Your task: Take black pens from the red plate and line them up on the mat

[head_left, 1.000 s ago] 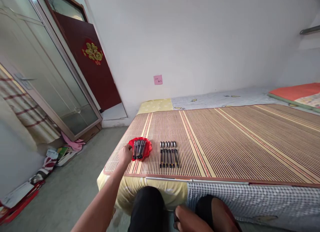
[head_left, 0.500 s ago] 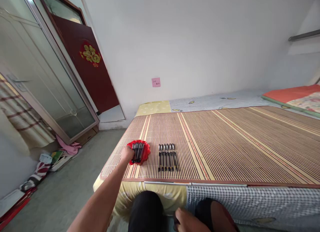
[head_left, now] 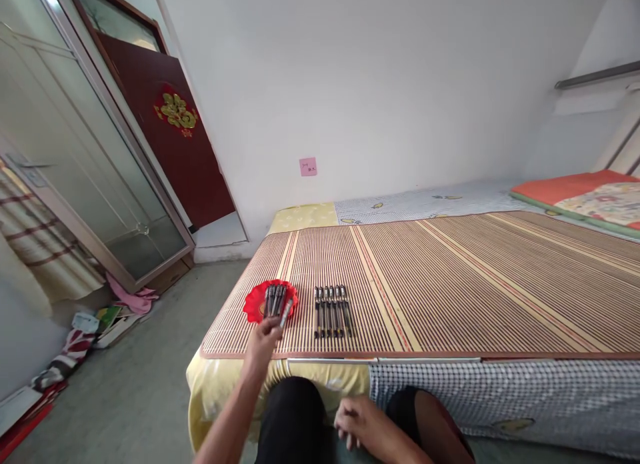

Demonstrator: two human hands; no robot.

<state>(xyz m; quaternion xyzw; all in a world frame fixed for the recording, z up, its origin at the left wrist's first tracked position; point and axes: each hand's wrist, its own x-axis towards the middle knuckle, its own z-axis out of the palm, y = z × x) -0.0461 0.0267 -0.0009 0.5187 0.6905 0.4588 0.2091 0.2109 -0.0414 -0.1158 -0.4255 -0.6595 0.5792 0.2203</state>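
A red dish [head_left: 255, 303] near the front left corner of the striped bamboo mat [head_left: 450, 277] holds several dark pens [head_left: 274, 299]. To its right, a row of several pens [head_left: 330, 311] lies flat on the mat. My left hand [head_left: 266, 336] is just in front of the dish, fingers pinched on one pen [head_left: 286, 313] lifted off it. My right hand [head_left: 361, 424] rests low on my knee by the bed's edge, fingers curled loosely, holding nothing that I can see.
The bed stands against a white wall with a pink note [head_left: 308, 167]. A folded orange blanket [head_left: 580, 191] lies at the far right. Left of the bed are bare floor, a glass cabinet [head_left: 85, 177], a dark red door [head_left: 175, 137] and clutter [head_left: 85, 331] on the floor.
My left hand has pulled back from the left side of the dish toward me with one pen in its fingers. My right hand has come up further into view.
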